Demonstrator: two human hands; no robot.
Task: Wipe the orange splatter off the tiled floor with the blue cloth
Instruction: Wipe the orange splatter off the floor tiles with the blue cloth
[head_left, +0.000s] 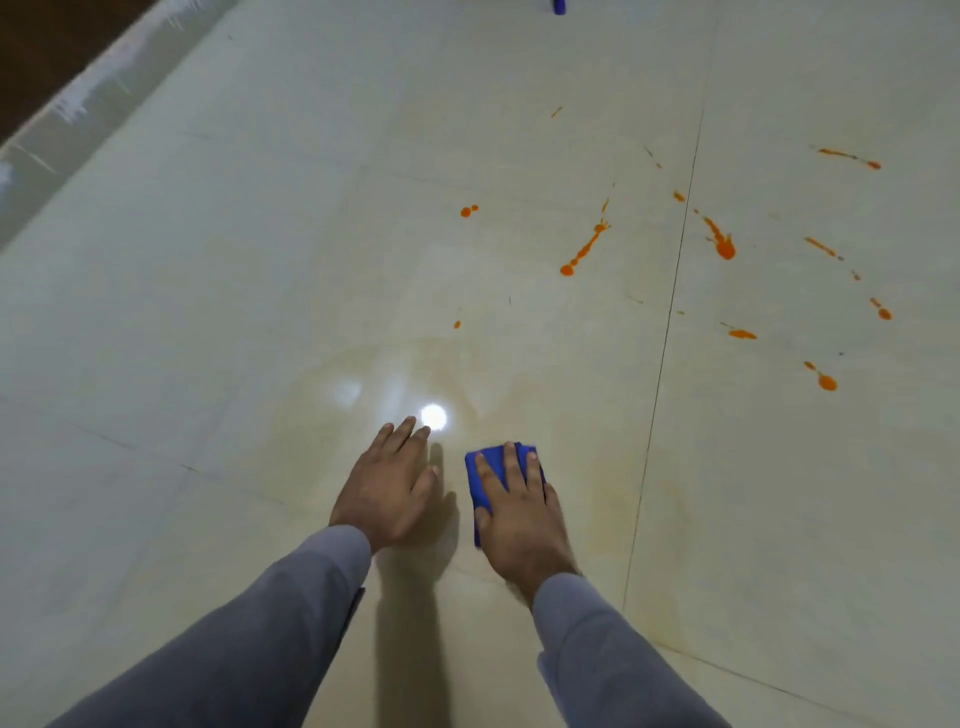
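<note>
Orange splatter (722, 244) lies upper right on the tiled floor (260, 312), well apart from the blue cloth (483, 483) pressed flat by the right hand (519, 512); left hand (389, 488) released; smearing risk.

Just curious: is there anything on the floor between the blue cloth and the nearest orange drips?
Nothing solid. In the head view, bare glossy tile, faintly smeared orange, runs from the blue cloth under the right hand to the orange splatter.
</note>
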